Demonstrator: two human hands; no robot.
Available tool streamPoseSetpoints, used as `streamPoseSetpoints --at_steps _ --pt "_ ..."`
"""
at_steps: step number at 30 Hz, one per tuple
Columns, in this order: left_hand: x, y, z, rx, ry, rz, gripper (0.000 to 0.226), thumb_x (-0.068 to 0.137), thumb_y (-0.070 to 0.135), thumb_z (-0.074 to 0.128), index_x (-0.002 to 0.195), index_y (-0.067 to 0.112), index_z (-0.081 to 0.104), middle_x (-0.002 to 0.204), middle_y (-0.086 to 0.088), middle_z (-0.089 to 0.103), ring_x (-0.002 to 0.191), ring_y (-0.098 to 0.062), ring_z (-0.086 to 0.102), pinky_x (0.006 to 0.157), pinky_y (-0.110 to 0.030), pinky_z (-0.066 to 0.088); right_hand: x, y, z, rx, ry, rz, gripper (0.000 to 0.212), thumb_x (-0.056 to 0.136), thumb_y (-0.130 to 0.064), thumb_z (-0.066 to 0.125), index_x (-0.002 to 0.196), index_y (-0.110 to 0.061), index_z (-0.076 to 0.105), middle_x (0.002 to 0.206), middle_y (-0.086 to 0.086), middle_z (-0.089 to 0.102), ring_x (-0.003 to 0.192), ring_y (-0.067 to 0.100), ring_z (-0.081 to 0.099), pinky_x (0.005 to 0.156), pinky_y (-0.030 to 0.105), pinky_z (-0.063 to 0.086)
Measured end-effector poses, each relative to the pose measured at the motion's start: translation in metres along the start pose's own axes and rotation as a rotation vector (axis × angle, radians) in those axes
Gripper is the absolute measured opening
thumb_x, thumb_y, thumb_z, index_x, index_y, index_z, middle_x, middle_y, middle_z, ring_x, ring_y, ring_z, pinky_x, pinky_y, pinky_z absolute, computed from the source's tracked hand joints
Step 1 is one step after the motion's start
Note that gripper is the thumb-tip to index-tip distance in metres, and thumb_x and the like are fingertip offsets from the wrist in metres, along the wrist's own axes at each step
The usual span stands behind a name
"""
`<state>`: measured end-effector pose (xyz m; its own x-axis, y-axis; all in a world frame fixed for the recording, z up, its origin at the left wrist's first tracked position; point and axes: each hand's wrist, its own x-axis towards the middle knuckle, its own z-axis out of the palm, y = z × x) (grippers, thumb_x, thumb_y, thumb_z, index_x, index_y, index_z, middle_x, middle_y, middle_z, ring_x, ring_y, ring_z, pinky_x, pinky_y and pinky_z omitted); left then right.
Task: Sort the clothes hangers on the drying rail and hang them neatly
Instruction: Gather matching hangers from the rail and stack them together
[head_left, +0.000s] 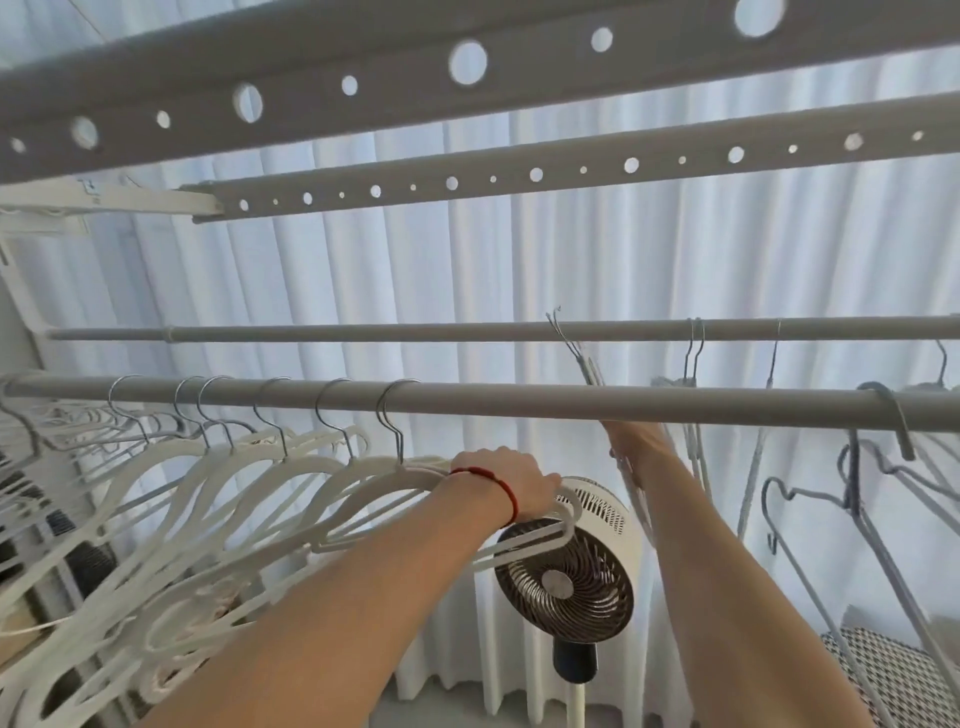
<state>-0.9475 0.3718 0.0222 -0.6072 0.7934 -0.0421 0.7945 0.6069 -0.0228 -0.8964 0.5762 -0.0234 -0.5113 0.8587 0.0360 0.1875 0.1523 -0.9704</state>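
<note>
Both hands were raised: left hand (511, 483) gripped the shoulder of the white hangers (249, 467) on the near rail (519, 402); right hand (631, 441), partly behind it, held grey wire hangers (589, 364).

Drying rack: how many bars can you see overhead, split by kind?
Round rails: 2
Flat bars with holes: 2
Total: 4

Left hand (511, 480) gripping white velvet hangers (291, 467) on grey metal rail (519, 402), right hand (636, 441) holding thin grey wire hangers (592, 364) behind rail
</note>
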Motion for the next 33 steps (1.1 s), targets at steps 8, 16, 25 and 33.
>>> streamPoseSetpoints --at_steps 8,16,25,33 --pt "0.004 -0.005 0.015 0.2 0.146 0.046 0.035 0.099 0.037 0.044 0.125 0.023 0.063 0.123 -0.006 0.064 0.112 -0.03 0.061 0.086 -0.041 0.045 -0.022 -0.002 -0.015 0.093 -0.124 0.028 0.055 0.09 -0.058 0.06 0.122 -0.014 0.055 0.098 0.017 0.066 0.07 0.023 0.064 0.053 0.029 0.056" --pt "-0.019 0.0 0.018 -0.183 0.525 0.208 0.029 0.1 0.024 0.046 0.114 0.006 0.064 0.11 -0.013 0.065 0.104 -0.03 0.061 0.086 -0.04 0.05 -0.096 0.022 -0.001 0.074 -0.073 0.113 0.064 0.064 -0.072 0.064 0.086 -0.012 0.06 0.099 0.014 0.071 0.094 0.037 0.071 0.092 0.056 0.058" --pt "-0.086 -0.005 0.028 -0.632 0.602 0.341 0.026 0.1 0.014 0.052 0.115 0.003 0.07 0.11 -0.016 0.072 0.104 -0.028 0.065 0.09 -0.032 0.048 -0.231 0.091 0.03 0.054 -0.047 0.302 0.057 0.086 -0.057 0.067 0.105 -0.003 0.065 0.101 0.016 0.072 0.085 0.028 0.072 0.082 0.045 0.063" --pt "-0.15 -0.007 0.066 -1.341 0.024 0.192 0.039 0.101 0.033 0.052 0.083 0.003 0.069 0.091 -0.018 0.075 0.067 -0.022 0.066 0.063 -0.033 0.059 -0.361 0.128 0.036 -0.03 0.001 0.377 0.055 0.081 -0.063 0.066 0.104 -0.012 0.065 0.105 0.013 0.07 0.083 0.024 0.07 0.069 0.037 0.063"
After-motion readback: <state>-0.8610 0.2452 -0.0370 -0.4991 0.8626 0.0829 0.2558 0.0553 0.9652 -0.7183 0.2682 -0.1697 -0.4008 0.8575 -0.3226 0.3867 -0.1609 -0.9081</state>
